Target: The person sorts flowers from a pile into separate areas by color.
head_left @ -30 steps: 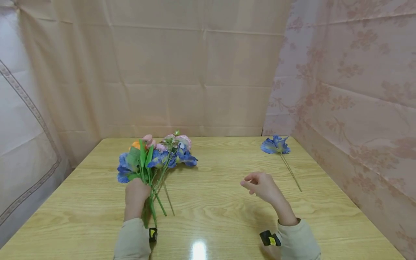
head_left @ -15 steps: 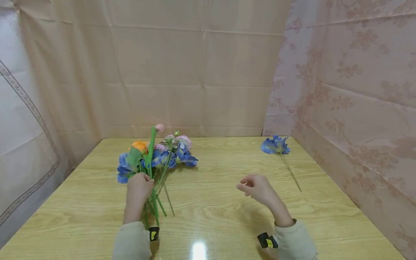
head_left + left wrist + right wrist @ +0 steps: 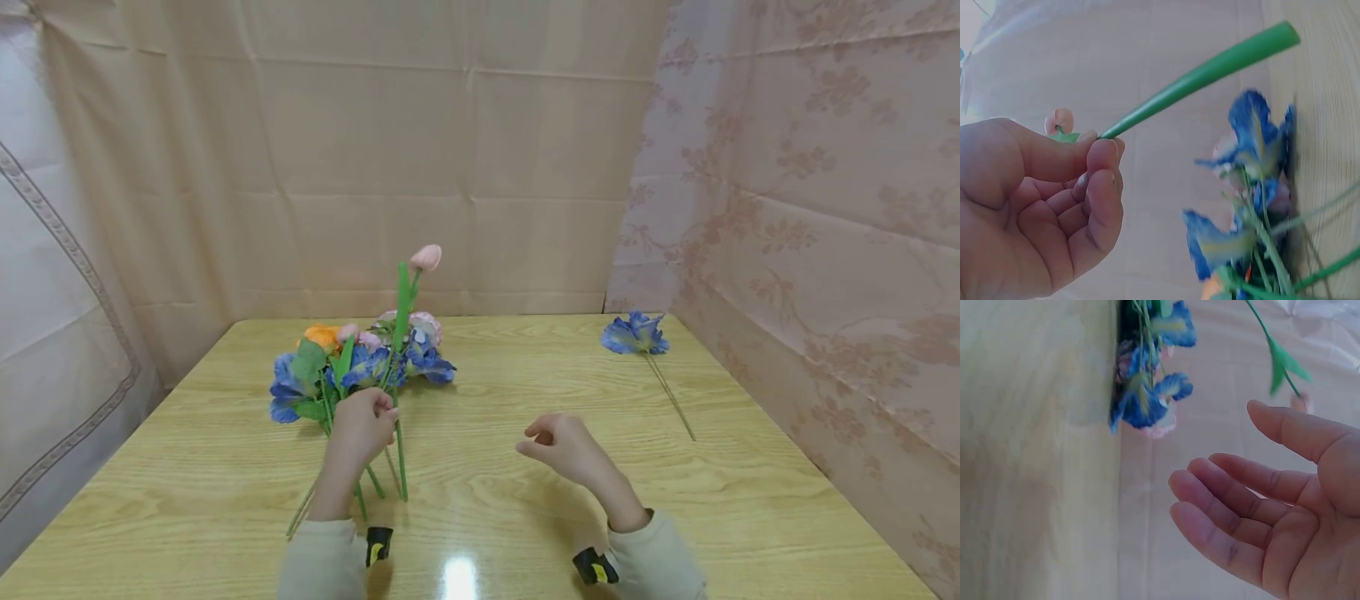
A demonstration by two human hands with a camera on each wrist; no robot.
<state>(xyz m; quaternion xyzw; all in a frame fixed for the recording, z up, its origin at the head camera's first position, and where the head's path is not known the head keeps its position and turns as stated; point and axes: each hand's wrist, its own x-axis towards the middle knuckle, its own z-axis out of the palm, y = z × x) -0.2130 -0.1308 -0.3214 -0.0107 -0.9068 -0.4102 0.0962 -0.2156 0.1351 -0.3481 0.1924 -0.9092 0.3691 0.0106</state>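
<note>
- Head view: the left hand (image 3: pixel 363 425) pinches the green stem of a pink bud flower (image 3: pixel 426 257) just left of frame centre. The stem stands nearly upright, with the bud raised above the other blooms and the lower stem end near the wooden table (image 3: pixel 525 492).
- Head view: a bunch of flowers (image 3: pixel 360 362) lies on the table directly behind the left hand, with blue, pink and orange blooms. Its stems run toward the lower left of the frame.
- Head view: the right hand (image 3: pixel 562 446) hovers over the table at centre, empty, its fingers loosely curled. It is apart from the held stem.
- Head view: a single blue flower (image 3: pixel 636 333) lies on the table at the right, well apart from both hands. Its thin stem points toward the lower right.
- Left wrist view: the left hand (image 3: pixel 1035 206) fills the lower left of the frame. The thumb and fingertips (image 3: pixel 1105 150) clamp the stem of the pink bud flower (image 3: pixel 1210 72), which runs to the upper right; the bud shows behind the thumb. The bunch of flowers (image 3: pixel 1247 187) appears blurred at the right.
- Right wrist view: the right hand (image 3: pixel 1272 512) occupies the lower right, palm exposed, fingers extended and relaxed, grasping nothing. The pink bud flower (image 3: pixel 1282 365) crosses the upper right. The bunch of flowers (image 3: pixel 1150 381) lies at top centre against the table (image 3: pixel 1035 456).
</note>
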